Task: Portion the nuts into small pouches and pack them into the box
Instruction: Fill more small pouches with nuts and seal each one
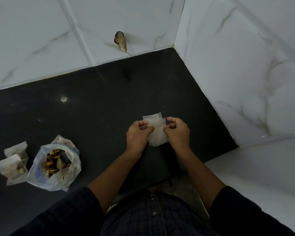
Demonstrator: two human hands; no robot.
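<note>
A small stack of clear empty pouches lies on the black tabletop, right of centre and near the tiled corner. At least two overlapping sheets show at the stack's offset edges; the exact count cannot be told. Both of the person's hands are on it. The left hand has its fingers curled, its grip pinching the stack's left edge. The right hand mirrors it, fingers curled and pinching the right edge. The pouches rest between the two hands, partly hidden beneath them.

Well apart, at the tabletop's left side, stands one open plastic bag of nuts, its mouth spread wide so the brown and tan nuts show inside. Just beside it on the left lie two filled small pouches, one overlapping the other, each with a few pale nuts visible through the film. A sliver of something pale shows at the far left edge of the view, too cut off to identify.

Two walls of white marbled tile meet at the corner behind the tabletop. One hole in the back wall shows brownish material and a hint of red inside. The person's dark checked shirt with two visible buttons fills the bottom of the view.
</note>
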